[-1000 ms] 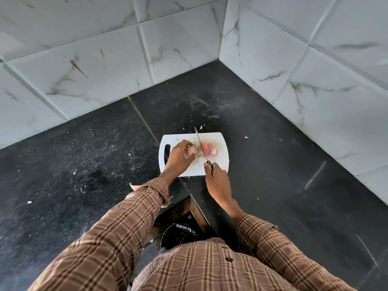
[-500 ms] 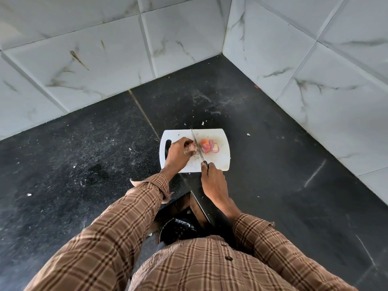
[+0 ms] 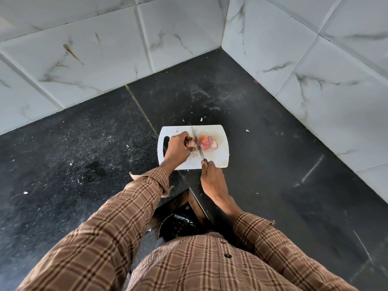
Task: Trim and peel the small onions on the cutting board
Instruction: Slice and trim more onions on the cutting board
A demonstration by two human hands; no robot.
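Note:
A white cutting board (image 3: 218,158) lies on the black counter near the corner. My left hand (image 3: 177,149) pins a small onion (image 3: 191,143) to the board, fingers curled over it so most of it is hidden. My right hand (image 3: 212,177) grips the handle of a knife (image 3: 197,143); its blade runs away from me, right beside the held onion. Just right of the blade lie pink and orange onion pieces and peel (image 3: 207,142).
Marble-look tiled walls (image 3: 315,59) meet in a corner behind the board. The black counter (image 3: 84,154) carries scattered peel scraps. Below the counter's front edge sits a bin with a black liner (image 3: 178,226). The board has a handle slot (image 3: 165,143) at its left.
The view shifted slightly, so the board sits higher in frame. Both hands stay on the onion and the knife; the blade has edged closer to the left fingers.

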